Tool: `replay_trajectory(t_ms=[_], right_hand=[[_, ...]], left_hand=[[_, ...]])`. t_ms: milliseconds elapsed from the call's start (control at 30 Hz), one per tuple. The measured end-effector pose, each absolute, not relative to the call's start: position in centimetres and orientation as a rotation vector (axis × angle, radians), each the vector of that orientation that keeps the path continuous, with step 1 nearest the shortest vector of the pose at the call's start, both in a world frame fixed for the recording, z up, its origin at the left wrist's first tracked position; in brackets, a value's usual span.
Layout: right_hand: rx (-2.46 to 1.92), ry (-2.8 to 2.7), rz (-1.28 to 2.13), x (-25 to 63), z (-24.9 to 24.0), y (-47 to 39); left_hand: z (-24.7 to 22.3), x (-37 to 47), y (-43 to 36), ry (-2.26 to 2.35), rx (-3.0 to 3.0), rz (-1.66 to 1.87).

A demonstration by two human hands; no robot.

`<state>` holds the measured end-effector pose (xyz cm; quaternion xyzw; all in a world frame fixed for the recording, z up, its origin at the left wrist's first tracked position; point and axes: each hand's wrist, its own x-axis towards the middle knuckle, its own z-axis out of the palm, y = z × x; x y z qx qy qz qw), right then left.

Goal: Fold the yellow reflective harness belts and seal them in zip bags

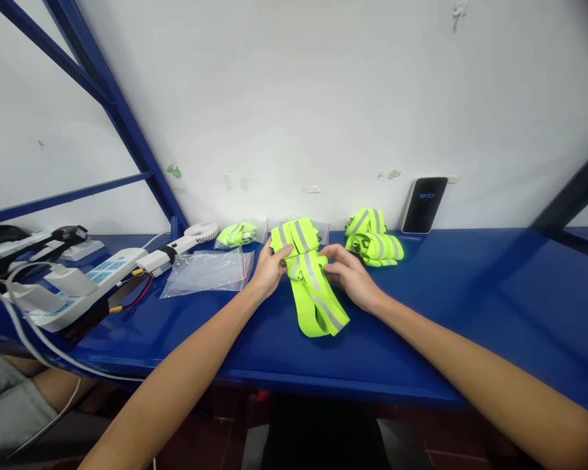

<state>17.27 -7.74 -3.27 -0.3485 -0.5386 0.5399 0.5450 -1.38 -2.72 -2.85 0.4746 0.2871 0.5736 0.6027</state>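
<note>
A neon yellow reflective strap bundle (pixel 315 277) with grey stripes is between my hands, its looped lower part hanging down over the blue table. My left hand (pixel 270 266) grips the bundle's left side, thumb on top. My right hand (pixel 349 273) is at its right side, with fingers bent around the strap's edge; the fingertips are partly hidden. Behind and to the right lie more rolled yellow straps (pixel 376 247). A bagged yellow bundle (pixel 237 234) rests at the back left. Flat clear zip bags (pixel 208 271) lie left of my left hand.
A phone-like device (pixel 424 205) leans against the wall at the back. On the left are a white power strip (pixel 98 281), cables, a small white fan (pixel 200 232) and dark tools. Blue frame posts stand at both sides. Another person's leg (pixel 17 398) shows at lower left.
</note>
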Motion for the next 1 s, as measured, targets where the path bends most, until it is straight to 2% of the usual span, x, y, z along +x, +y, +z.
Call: replay_trajectory(t_ms=[367, 600, 833, 1000], right_hand=[[-1.044, -1.383, 1.159, 17.35, -2.5, -7.69], [-1.233, -1.401, 0.948, 17.58, -3.21, -7.23], [-1.082, -1.16, 1.21, 17.22, -3.41, -7.49], [-0.9, -1.068, 1.551, 17.6, -2.78, -7.48]], left_hand=[[-3.11, -1.04, -3.09, 0.703, 1.117, 1.231], [-3.51, -0.66, -3.34, 0.691, 1.251, 1.189], [-3.51, -0.59, -3.33, 0.631, 1.296, 1.222], [-3.87, -0.89, -2.8, 0.637, 1.353, 1.245]])
